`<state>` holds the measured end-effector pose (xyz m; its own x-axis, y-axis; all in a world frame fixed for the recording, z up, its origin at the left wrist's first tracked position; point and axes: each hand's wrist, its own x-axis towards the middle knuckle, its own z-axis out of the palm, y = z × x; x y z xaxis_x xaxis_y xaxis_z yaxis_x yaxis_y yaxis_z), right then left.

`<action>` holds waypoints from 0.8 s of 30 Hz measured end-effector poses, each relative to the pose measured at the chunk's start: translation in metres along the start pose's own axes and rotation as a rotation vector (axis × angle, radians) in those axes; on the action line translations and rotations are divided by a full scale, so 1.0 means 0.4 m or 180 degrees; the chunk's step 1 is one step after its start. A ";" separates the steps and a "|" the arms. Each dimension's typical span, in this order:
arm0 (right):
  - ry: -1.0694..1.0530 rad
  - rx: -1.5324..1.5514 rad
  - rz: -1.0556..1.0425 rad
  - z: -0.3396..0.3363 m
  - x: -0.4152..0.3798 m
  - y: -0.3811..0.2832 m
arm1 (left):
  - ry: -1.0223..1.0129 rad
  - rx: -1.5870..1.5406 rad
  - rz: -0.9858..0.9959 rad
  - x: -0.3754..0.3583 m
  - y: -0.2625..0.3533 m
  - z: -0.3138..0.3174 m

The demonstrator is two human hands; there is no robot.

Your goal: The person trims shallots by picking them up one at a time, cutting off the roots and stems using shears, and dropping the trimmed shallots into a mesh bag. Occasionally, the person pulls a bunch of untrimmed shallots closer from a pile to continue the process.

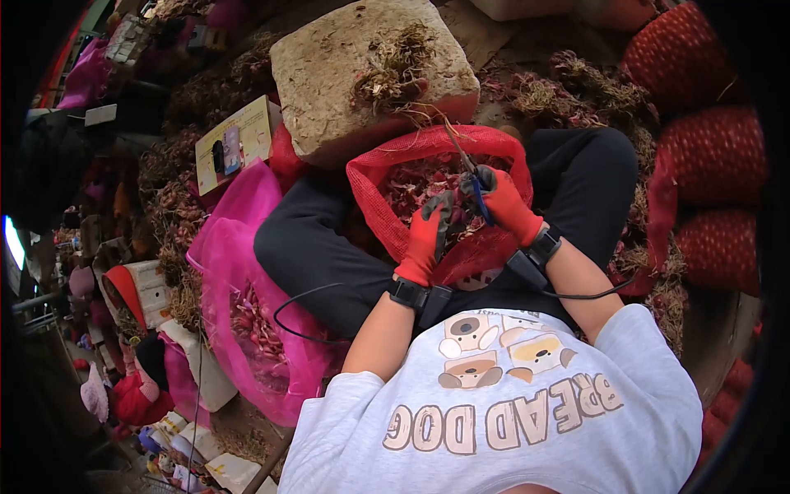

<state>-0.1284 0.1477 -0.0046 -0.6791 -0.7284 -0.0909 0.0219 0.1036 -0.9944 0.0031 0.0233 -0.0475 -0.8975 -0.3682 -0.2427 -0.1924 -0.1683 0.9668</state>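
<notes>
My right hand (506, 204), in a red glove with grey fingers, grips blue-handled scissors (480, 202) whose blades point up and away from me. My left hand (428, 235), gloved alike, is closed, its fingertips together; whatever they pinch is hidden or too small to name. Both hands are over the mouth of a red mesh bag (379, 198) between my crossed legs. Small red bulbs (409, 183) that look like shallots, with loose skins, fill the bag. The scissor tips reach the bag's far rim.
A pale, dirty block (329, 82) carrying dried stalks (399, 66) stands beyond the bag. Left of my leg lies a pink mesh bag (239, 247) with bulbs inside. Full red sacks (709, 156) line the right. A phone (230, 150) rests on a yellowish box (259, 125).
</notes>
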 end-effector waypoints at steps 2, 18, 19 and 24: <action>-0.0376 0.0139 0.0218 -0.014 0.004 -0.019 | -0.0264 0.0099 -0.0192 0.000 -0.023 -0.027; -0.0612 0.0204 0.0671 0.006 -0.024 -0.097 | -0.0171 0.2115 0.1330 -0.021 0.091 0.003; -0.0653 0.0187 0.0705 0.002 -0.021 -0.087 | -0.0164 0.2054 0.1233 -0.022 0.093 0.006; -0.0671 0.0343 0.0721 -0.012 -0.021 -0.020 | -0.0112 0.1520 0.1328 -0.013 0.075 -0.001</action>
<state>-0.1265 0.1561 0.0046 -0.4816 -0.8204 -0.3084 0.2402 0.2148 -0.9466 0.0021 0.0199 -0.0173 -0.9461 -0.2831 0.1572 0.0280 0.4122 0.9107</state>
